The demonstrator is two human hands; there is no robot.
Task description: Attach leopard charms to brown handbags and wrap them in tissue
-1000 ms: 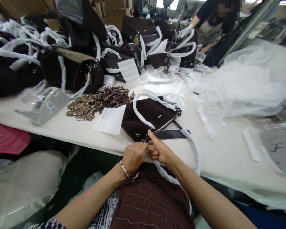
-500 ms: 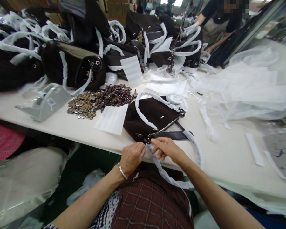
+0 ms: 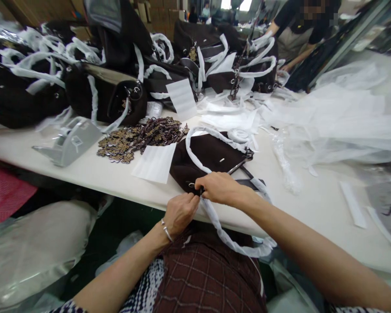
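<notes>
A dark brown handbag (image 3: 211, 152) lies on the table in front of me, near the edge. One handle (image 3: 195, 158), wrapped in white, arches over its top. The other wrapped handle (image 3: 220, 232) hangs over the table edge into my lap. At the bag's near corner, by a metal ring (image 3: 191, 185), my left hand (image 3: 181, 211) is closed in a pinch at the handle's end. Just above it my right hand (image 3: 220, 188) has its fingertips closed on a small dark fitting (image 3: 201, 190). My fingers hide most of that joint.
A pile of brown and gold charms (image 3: 143, 138) lies left of the bag, beside a white foam sheet (image 3: 154, 164) and a tape dispenser (image 3: 70, 141). More wrapped handbags (image 3: 101, 93) stand behind. Plastic sheeting (image 3: 342, 126) covers the right side. A co-worker (image 3: 295, 41) stands at the far right.
My right hand has moved slightly up and left, its fingers going from loosely apart to closed on the dark fitting. My left hand stays at the bag's corner.
</notes>
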